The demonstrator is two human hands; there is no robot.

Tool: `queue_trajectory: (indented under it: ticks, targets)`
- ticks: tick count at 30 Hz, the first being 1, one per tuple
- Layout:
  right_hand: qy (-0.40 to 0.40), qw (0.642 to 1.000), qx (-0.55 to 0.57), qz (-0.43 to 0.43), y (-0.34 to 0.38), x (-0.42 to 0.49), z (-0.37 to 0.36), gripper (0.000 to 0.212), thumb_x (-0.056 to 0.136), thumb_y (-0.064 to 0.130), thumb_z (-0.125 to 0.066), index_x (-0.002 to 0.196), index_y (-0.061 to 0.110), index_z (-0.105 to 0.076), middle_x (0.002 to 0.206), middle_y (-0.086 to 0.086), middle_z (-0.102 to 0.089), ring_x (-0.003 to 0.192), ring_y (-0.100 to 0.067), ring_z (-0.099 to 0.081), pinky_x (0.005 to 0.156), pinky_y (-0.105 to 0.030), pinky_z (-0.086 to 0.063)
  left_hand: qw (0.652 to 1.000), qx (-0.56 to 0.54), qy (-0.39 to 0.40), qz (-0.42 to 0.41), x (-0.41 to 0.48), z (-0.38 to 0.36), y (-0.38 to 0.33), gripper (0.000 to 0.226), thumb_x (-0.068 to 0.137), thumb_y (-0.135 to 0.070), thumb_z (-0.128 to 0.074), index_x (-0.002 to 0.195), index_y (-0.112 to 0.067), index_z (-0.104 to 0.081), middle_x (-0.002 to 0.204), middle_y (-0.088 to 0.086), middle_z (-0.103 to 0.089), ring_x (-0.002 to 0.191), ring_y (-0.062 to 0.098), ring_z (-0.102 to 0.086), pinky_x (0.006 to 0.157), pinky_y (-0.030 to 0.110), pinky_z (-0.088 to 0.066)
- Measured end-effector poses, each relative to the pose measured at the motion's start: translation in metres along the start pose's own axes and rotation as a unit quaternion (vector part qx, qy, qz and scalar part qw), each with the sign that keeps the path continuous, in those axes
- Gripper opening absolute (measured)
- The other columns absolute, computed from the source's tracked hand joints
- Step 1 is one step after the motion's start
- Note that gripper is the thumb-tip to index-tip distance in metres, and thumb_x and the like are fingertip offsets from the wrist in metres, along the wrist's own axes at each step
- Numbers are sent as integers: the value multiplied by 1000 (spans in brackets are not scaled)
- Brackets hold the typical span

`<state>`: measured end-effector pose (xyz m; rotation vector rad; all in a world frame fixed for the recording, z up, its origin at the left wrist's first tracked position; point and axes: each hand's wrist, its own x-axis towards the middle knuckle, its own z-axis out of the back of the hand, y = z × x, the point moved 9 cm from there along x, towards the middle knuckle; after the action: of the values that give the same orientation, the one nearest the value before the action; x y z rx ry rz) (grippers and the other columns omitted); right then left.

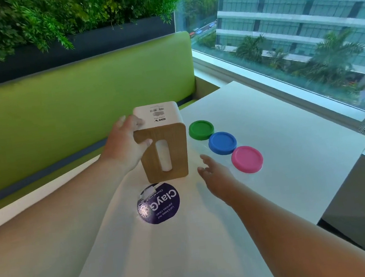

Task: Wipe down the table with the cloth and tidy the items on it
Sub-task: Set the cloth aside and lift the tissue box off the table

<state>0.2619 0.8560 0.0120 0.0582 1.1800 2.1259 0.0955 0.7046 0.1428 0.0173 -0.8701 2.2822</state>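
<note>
Wooden tissue box [162, 143] gripped by left hand [124, 143]; right hand [215, 174] open beside.

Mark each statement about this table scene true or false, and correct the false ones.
1. The left hand grips the tissue box. True.
2. The tissue box lies flat with its slot facing up. False: it stands on end, slot facing the camera.
3. The right hand holds the pink lid. False: it is open and empty, beside the box.
4. The blue lid sits between the green lid and the pink one. True.
5. A round purple sticker lies on the table. True.
</note>
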Motion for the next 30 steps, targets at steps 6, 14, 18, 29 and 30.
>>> queue_trajectory:
  ticks: [6, 14, 18, 29, 30]
  targets:
    - [27, 998, 62, -12, 3, -8, -11, 49, 101, 38, -38, 148, 34, -25, 148, -4, -41, 132, -23, -41, 108, -37, -33, 997, -7, 50, -54, -8, 5, -14, 37, 79, -21, -73, 106, -11, -49, 157, 13, -12, 141, 8, -15, 101, 24, -26]
    - [30, 981, 192, 7, 16, -9, -22, 50, 102, 36, -36, 148, 43, -19, 140, 7, -44, 128, -13, -40, 95, -28, -32, 992, 8, 93, -83, -16, -11, -22, 50, 84, -11, -66, 124, -27, -40, 152, 5, -32, 124, 22, -50, 93, 27, -39]
    - [-13, 972, 235, -15, 9, -4, -12, 44, 101, 38, -37, 143, 48, -27, 125, 11, -49, 116, -13, -45, 90, -33, -35, 997, -19, 42, -65, -23, -10, -27, 47, 86, -9, -65, 128, -25, -54, 152, 12, -30, 137, 18, -36, 105, 22, -26]
    - [-106, 945, 311, 13, 18, -22, 13, 34, 99, 34, -46, 133, 35, -49, 123, 10, -44, 110, -5, -50, 86, -28, -40, 986, -157, -38, 40, -37, -1, -39, 32, 82, -15, -71, 114, -12, -67, 135, 9, -54, 125, 8, -50, 93, 9, -39]
    - [-113, 944, 309, 14, 21, -24, 17, 35, 98, 34, -47, 133, 35, -48, 121, 11, -43, 108, -4, -50, 87, -29, -40, 984, -165, -38, 49, -38, 0, -39, 31, 82, -16, -71, 113, -12, -67, 132, 7, -57, 119, 11, -55, 96, 23, -45]
